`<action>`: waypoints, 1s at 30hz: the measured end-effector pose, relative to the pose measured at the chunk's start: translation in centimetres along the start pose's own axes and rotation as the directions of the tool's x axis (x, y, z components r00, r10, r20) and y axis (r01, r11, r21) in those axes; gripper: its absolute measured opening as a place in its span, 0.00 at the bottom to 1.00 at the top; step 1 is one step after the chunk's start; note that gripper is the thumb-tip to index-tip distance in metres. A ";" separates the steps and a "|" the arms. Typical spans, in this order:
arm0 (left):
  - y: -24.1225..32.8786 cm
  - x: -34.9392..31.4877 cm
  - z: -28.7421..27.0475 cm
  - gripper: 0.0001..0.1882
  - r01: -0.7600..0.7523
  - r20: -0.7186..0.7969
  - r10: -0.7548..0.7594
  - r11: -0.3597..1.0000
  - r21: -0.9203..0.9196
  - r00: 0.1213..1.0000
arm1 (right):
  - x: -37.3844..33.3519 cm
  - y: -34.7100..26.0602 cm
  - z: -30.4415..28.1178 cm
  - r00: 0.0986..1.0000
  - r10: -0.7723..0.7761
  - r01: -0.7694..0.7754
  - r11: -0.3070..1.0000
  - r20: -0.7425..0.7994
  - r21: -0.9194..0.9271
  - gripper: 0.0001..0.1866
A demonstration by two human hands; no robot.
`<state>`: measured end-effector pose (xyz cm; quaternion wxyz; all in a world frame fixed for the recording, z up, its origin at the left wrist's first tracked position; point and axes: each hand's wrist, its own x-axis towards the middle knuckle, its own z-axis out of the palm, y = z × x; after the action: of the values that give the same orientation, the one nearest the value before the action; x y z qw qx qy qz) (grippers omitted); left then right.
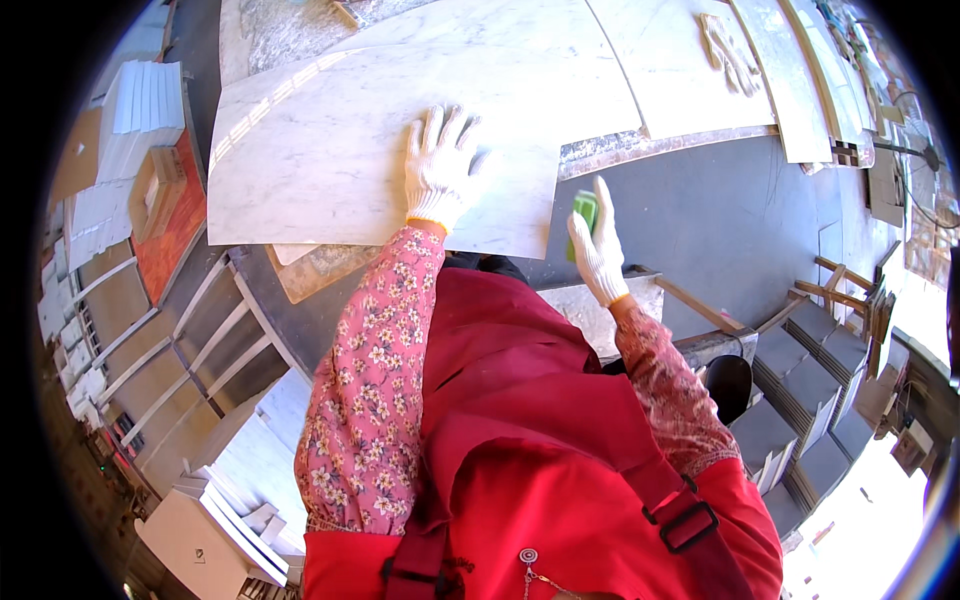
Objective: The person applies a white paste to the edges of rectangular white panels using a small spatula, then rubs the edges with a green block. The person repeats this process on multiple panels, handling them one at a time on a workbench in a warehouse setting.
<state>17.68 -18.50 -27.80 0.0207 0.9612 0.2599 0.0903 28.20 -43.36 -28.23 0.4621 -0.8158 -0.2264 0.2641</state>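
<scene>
A large white marble-look slab (330, 150) with faint grey veins lies in front of me, its near edge reaching past the support under it. My left hand (440, 172), in a white knit glove, rests flat on the slab with the fingers spread. Just off the slab's right edge is my right hand (600, 245), gloved alike. It grips a small green block (584, 210) between thumb and fingers; the block's working face cannot be made out.
Another white slab (670, 70) lies at the far right with a loose white glove (728, 55) on it. Stacked white tiles (140, 110) stand at left. Grey tile stacks (800, 370) fill racks at right. A wooden-edged stand (690, 300) is near my right forearm.
</scene>
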 end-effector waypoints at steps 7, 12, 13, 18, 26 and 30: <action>0.2 0.2 0.2 0.29 -0.011 0.018 0.010 0.997 0.075 1.000 | -1.1 1.5 -1.5 0.886 -0.313 0.463 0.659 0.343 -0.593 0.42; 0.0 0.1 0.4 0.29 -0.013 0.006 0.013 0.997 0.070 1.000 | -2.6 1.0 -2.5 0.705 -0.402 0.708 0.449 0.584 -0.545 0.35; 0.1 0.1 0.2 0.29 -0.013 0.011 0.013 0.998 0.068 1.000 | -3.1 1.1 -3.4 0.634 -0.388 0.769 0.407 0.669 -0.493 0.34; 0.1 0.3 0.4 0.28 -0.025 -0.022 0.026 1.000 0.014 0.999 | -3.6 1.6 -6.2 0.811 -0.086 0.382 0.827 0.579 -0.413 0.43; 0.6 0.3 -1.9 0.27 0.008 0.103 -0.021 0.991 0.130 0.994 | -1.0 -2.8 -2.8 0.967 0.013 -0.001 0.999 0.254 -0.044 0.43; 0.3 0.5 -2.7 0.27 0.004 0.083 -0.009 0.998 0.056 0.996 | 8.4 -3.7 -3.7 0.970 -0.224 0.173 0.907 -0.094 -0.385 0.42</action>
<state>17.75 -18.49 -25.07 0.0052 0.9635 0.2644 0.0426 36.49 -38.79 -25.30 0.3371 -0.8775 -0.3224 0.1114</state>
